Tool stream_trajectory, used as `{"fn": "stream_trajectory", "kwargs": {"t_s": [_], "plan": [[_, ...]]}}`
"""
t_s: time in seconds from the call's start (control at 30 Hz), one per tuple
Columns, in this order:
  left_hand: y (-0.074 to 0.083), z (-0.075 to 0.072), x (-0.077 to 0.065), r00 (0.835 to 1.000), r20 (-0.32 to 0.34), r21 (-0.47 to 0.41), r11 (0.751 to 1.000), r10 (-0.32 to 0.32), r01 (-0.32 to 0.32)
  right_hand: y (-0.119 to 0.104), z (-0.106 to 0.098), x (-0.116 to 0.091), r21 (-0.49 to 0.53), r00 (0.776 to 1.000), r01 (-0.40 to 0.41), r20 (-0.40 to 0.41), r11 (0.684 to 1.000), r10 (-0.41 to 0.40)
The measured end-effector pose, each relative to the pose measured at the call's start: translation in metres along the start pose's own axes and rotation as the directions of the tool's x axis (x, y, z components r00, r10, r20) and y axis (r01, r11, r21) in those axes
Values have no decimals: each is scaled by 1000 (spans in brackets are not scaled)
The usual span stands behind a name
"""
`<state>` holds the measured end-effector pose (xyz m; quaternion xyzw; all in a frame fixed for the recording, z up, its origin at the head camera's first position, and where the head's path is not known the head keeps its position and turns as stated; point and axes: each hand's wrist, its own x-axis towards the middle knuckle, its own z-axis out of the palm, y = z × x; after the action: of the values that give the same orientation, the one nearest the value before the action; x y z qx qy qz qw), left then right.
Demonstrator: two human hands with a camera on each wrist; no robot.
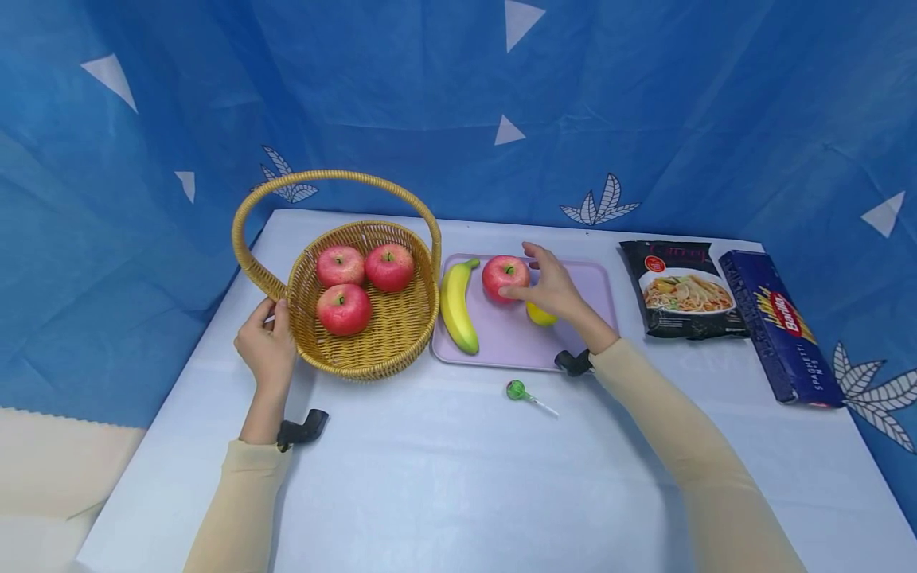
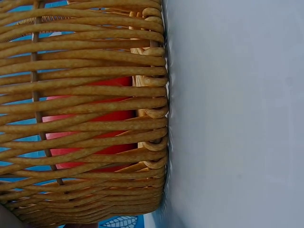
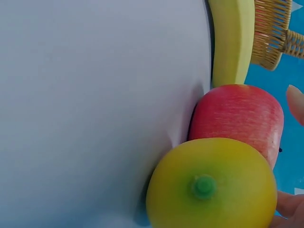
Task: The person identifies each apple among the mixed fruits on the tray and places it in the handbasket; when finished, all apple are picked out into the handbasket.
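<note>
My left hand (image 1: 267, 342) grips the wicker basket (image 1: 387, 358) at its left rim, by the foot of the tall handle. Three red apples (image 1: 344, 309) lie inside the basket; one shows through its weave in the left wrist view. Over the lilac tray (image 1: 494, 350), my right hand (image 1: 550, 288) reaches round another red apple (image 1: 504, 274) with thumb and fingers spread. In the right wrist view the thumb (image 3: 296, 104) stands apart from that apple. A yellow fruit (image 3: 209, 185) with a green stem nub sits under the right hand. Left of the apple lies a banana (image 1: 456, 306).
A green-headed lollipop (image 1: 517, 390) lies on the white table (image 1: 430, 477) in front of the tray. To the right are a black noodle packet (image 1: 684, 290) and a blue spaghetti box (image 1: 784, 330). Blue cloth (image 1: 430, 95) hangs behind the table.
</note>
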<state>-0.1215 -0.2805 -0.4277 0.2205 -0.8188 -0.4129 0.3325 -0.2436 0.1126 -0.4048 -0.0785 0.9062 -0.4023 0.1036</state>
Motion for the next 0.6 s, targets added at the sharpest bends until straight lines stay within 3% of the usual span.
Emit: {"fn": "stream_trajectory", "kwargs": {"t_s": [0.33,0.6], "plan": [[0,0,1,1000,-2,-12,1000,15,-15,2,1,3,-78,998,50,37,996,-47],[1,0,0,1000,-1,-2,1000,15,-15,3,4,4,-103,999,31,18,994,-29]]}}
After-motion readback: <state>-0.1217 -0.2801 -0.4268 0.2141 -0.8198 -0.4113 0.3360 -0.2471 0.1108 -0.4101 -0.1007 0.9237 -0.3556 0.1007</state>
